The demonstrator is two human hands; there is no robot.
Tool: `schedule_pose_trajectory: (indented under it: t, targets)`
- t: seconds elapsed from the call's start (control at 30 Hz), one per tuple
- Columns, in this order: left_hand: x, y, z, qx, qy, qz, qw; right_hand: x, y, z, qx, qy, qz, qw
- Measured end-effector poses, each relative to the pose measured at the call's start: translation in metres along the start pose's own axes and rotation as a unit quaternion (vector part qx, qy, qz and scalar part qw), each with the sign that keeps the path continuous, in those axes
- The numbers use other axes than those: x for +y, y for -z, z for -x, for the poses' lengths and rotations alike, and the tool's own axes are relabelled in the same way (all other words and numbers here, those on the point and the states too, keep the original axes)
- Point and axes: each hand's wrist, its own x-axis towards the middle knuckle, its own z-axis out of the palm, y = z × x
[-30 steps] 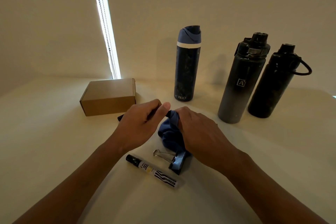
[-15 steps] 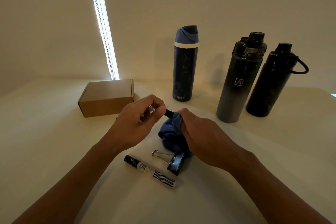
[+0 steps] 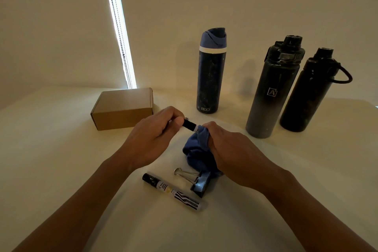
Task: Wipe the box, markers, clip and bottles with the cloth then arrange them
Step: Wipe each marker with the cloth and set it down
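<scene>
The left hand [image 3: 152,139] has its fingers curled, thumb and fingertips pinching the black end of a marker [image 3: 189,125] above the table [image 3: 61,170]. The right hand [image 3: 229,149] is closed round a blue cloth [image 3: 196,149], bunching it over the marker's other end, so that only the short black part and a bit of white label show between the two hands. The rest of the cloth hangs down to the tabletop in soft folds.

Just in front of the hands a second marker [image 3: 173,191] lies flat, white-bodied with a black cap and wavy black stripes. Beside it a binder clip [image 3: 196,180] rests with its wire handles pointing left, its dark body touching the cloth's lower edge.

Behind the left hand sits a plain brown cardboard box [image 3: 122,108], closed. Further back stand three upright bottles: a dark blue one [image 3: 210,75] with a lighter blue lid, a grey-to-black one [image 3: 272,92] bearing a small square logo, and a black one [image 3: 306,92] with a loop handle, these two close together. The table is pale and smooth.
</scene>
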Motion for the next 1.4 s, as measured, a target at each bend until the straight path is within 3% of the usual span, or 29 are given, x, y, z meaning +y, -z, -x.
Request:
schedule_pose_trajectory:
  t: [0.47, 0.6, 0.73, 1.1, 1.3, 1.4]
  targets:
    - [0.002, 0.014, -0.002, 0.081, 0.0, 0.026, 0.996, 0.005, 0.001, 0.002, -0.002, 0.002, -0.011, 1.0]
    - [0.005, 0.009, 0.0, 0.077, 0.012, 0.022, 0.997, 0.007, -0.001, 0.005, 0.042, 0.019, -0.035, 0.998]
    - [0.0, 0.009, -0.001, 0.068, 0.007, 0.033, 0.997, 0.01, -0.009, 0.004, 0.157, 0.091, -0.14, 0.973]
    - [0.006, 0.009, 0.0, 0.074, 0.001, 0.049, 0.996, 0.01, -0.016, 0.002, 0.199, 0.16, -0.228, 0.94]
    - [0.008, 0.017, -0.003, 0.079, 0.034, 0.076, 0.993, 0.014, -0.017, -0.008, 0.216, 0.098, -0.145, 0.961]
    - [0.005, 0.016, -0.002, 0.093, 0.059, 0.072, 0.991, 0.008, -0.015, 0.002, 0.317, 0.149, -0.07, 0.934]
